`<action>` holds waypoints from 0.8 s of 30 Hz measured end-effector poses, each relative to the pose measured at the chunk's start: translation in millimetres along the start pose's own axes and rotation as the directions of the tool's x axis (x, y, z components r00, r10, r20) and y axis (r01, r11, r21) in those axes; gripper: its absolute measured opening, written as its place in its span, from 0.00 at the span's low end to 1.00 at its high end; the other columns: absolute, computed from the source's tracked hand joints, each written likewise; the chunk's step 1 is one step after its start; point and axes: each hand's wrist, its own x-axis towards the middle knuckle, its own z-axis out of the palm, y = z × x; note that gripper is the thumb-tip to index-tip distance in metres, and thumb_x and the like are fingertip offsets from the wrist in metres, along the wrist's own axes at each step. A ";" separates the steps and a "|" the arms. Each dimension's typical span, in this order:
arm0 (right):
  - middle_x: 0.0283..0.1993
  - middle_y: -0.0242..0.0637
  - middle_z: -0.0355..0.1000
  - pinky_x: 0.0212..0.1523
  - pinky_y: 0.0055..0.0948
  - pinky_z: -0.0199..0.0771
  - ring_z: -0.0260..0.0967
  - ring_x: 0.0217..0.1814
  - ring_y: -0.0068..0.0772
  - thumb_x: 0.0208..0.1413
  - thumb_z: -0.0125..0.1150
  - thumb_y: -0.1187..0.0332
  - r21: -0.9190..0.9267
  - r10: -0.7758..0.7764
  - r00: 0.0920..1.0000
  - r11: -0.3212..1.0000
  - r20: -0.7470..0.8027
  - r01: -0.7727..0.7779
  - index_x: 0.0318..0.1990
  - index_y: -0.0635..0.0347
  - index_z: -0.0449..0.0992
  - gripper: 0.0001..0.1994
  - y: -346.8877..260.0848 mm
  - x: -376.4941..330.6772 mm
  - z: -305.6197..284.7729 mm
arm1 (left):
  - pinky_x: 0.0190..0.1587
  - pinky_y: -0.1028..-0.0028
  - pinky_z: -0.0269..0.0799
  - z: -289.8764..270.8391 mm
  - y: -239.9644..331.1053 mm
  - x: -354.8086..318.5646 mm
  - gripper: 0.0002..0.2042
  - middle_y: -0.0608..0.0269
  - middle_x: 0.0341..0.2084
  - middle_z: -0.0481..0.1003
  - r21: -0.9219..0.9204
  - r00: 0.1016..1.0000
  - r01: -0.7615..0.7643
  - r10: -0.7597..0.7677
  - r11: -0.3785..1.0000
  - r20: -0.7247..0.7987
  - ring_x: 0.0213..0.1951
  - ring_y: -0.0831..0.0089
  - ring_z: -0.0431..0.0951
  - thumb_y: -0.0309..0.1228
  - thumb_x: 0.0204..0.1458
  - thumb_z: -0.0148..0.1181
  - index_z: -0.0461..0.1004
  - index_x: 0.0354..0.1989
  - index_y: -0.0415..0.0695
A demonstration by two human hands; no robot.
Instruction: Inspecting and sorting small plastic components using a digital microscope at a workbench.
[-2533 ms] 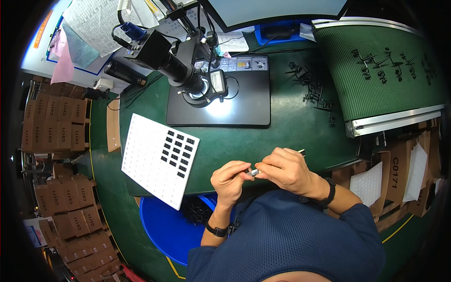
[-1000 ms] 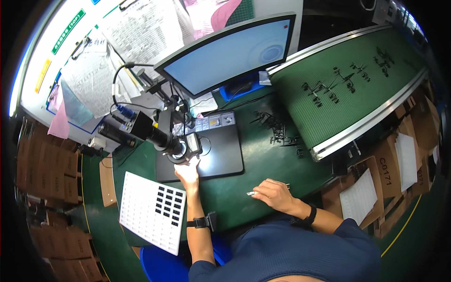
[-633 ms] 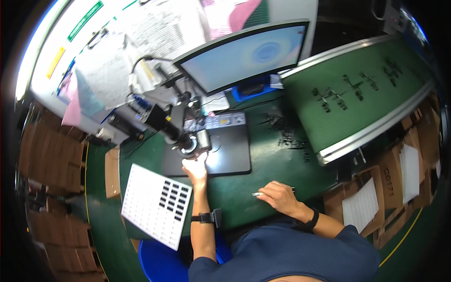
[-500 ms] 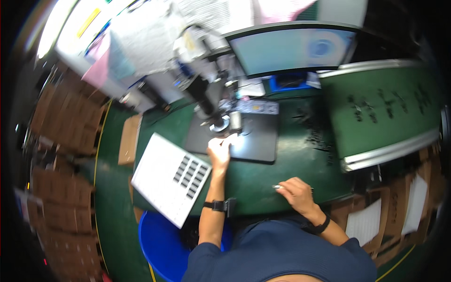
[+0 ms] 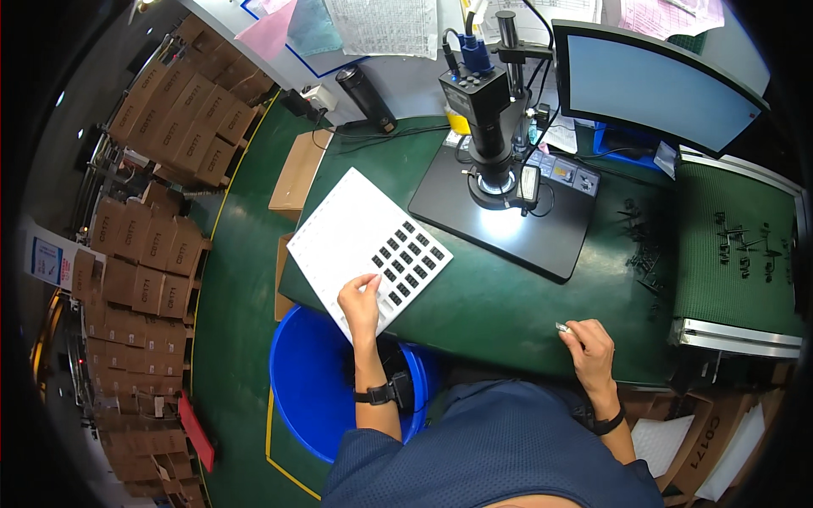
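My left hand (image 5: 360, 306) is over the lower edge of a white tray (image 5: 332, 233), its thumb and fingers pinched together. Whatever lies in that pinch is too small or hidden to make out. Rows of small black parts (image 5: 410, 262) lie in the tray, just to the right of these fingertips. Above the near edge of the green table, my right hand (image 5: 590, 349) is closed on a small silvery piece (image 5: 562, 327) that pokes out past the thumb. Most of this piece is hidden by the fingers.
A microscope camera (image 5: 483, 118) stands on a black base plate (image 5: 525, 245), its light on. Loose black parts (image 5: 645, 254) lie beside a green conveyor belt (image 5: 745, 203) with more parts. A monitor (image 5: 652, 85) stands behind. Below the table's edge is a blue bin (image 5: 296, 389); cartons (image 5: 161, 271) are stacked left.
My left hand has gone from the lit microscope plate to the white tray at the left. The view has swung left. My right hand still grips the silvery piece.
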 end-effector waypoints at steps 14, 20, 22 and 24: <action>0.34 0.35 0.78 0.35 0.36 0.78 0.77 0.36 0.38 0.55 0.75 0.66 -0.085 -0.191 0.982 0.978 0.007 0.191 0.40 0.60 0.83 0.10 -5.6 12.6 -1.1 | 0.44 0.56 0.71 12.7 -47.3 -8.9 0.04 0.54 0.27 0.78 0.409 0.816 -0.538 0.577 0.737 0.035 0.36 0.53 0.76 0.23 0.49 0.69 0.86 0.32 0.39; 0.32 0.32 0.71 0.33 0.35 0.78 0.75 0.36 0.36 0.52 0.76 0.65 -0.449 -0.052 0.997 0.893 -0.058 0.021 0.42 0.57 0.81 0.13 -25.0 22.5 -86.2 | 0.52 0.57 0.67 0.3 -8.5 -33.9 0.12 0.50 0.40 0.72 0.488 0.810 -0.586 0.447 0.647 0.380 0.46 0.51 0.71 0.30 0.58 0.67 0.82 0.45 0.35; 0.34 0.35 0.73 0.33 0.37 0.78 0.76 0.36 0.39 0.53 0.75 0.66 -0.492 -0.026 0.989 0.869 -0.147 -0.050 0.43 0.57 0.82 0.12 -19.4 23.8 -99.1 | 0.53 0.56 0.67 4.2 -10.5 -35.7 0.13 0.49 0.40 0.71 0.392 0.811 -0.581 0.465 0.713 0.355 0.46 0.51 0.70 0.30 0.60 0.66 0.81 0.47 0.31; 0.35 0.39 0.74 0.35 0.43 0.79 0.78 0.38 0.47 0.57 0.72 0.68 -0.448 0.085 0.985 0.882 -0.151 -0.145 0.47 0.60 0.80 0.13 -3.1 20.1 -96.2 | 0.54 0.56 0.67 8.2 -11.6 -38.2 0.15 0.49 0.40 0.71 0.342 0.830 -0.552 0.461 0.761 0.313 0.45 0.51 0.70 0.29 0.61 0.65 0.80 0.49 0.29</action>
